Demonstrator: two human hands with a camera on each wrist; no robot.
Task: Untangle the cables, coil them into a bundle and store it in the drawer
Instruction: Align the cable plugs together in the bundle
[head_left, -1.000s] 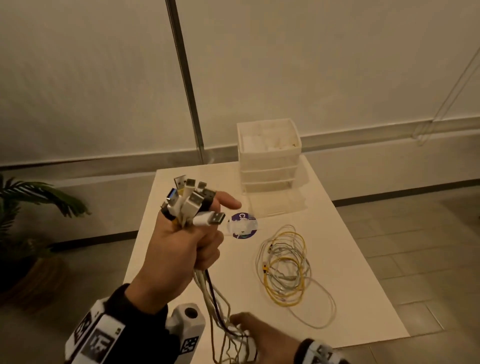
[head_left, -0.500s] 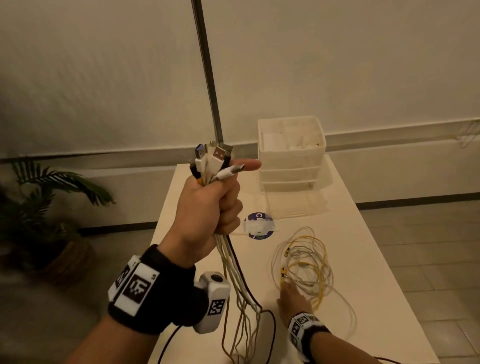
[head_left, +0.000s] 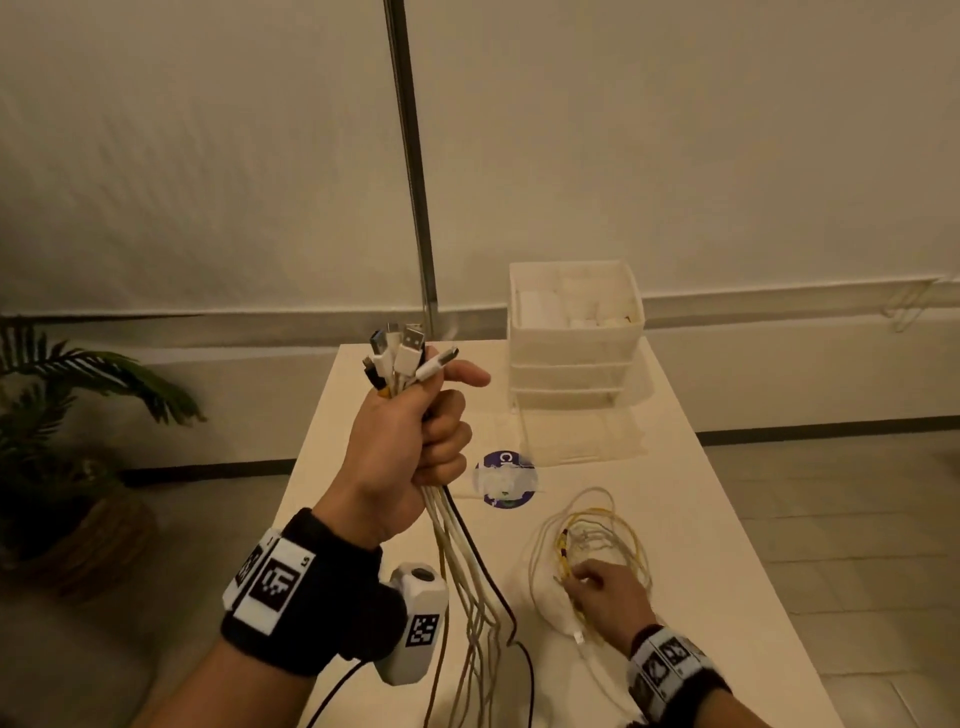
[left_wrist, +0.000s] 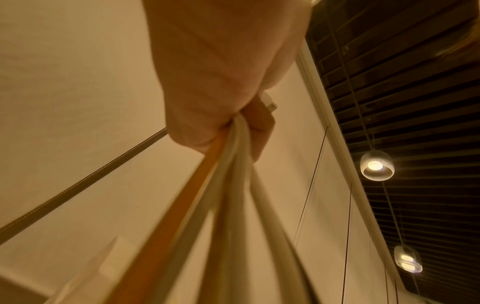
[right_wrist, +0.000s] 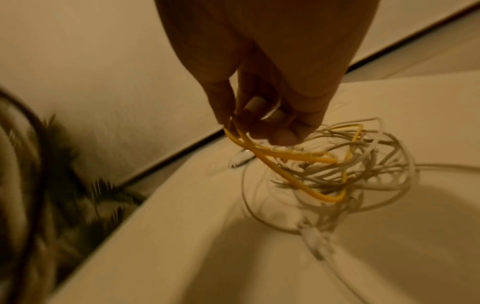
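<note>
The left hand (head_left: 410, 441) grips a fistful of cables (head_left: 467, 582); at 4 o'clock, the right hand (head_left: 605, 597) pinches a yellow cable (right_wrist: 272, 162) on the tabletop (head_left: 727, 561).

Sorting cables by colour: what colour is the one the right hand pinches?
Yellow cable, clearest in the right wrist view.

A bunch of cables (head_left: 457, 545), mostly white with one black and one orange-brown, is gripped upright in the left hand (head_left: 410, 441); their USB plugs (head_left: 402, 353) fan out above the fist and the strands hang down past the bench (head_left: 727, 571) edge. A loose coil of white and yellow cables (head_left: 592, 540) lies on the bench, with the right hand (head_left: 608, 597) pinching a yellow loop (right_wrist: 272, 154) at its near side. The white drawer unit (head_left: 574, 332) stands at the far end, its lowest drawer (head_left: 582, 434) pulled out.
</note>
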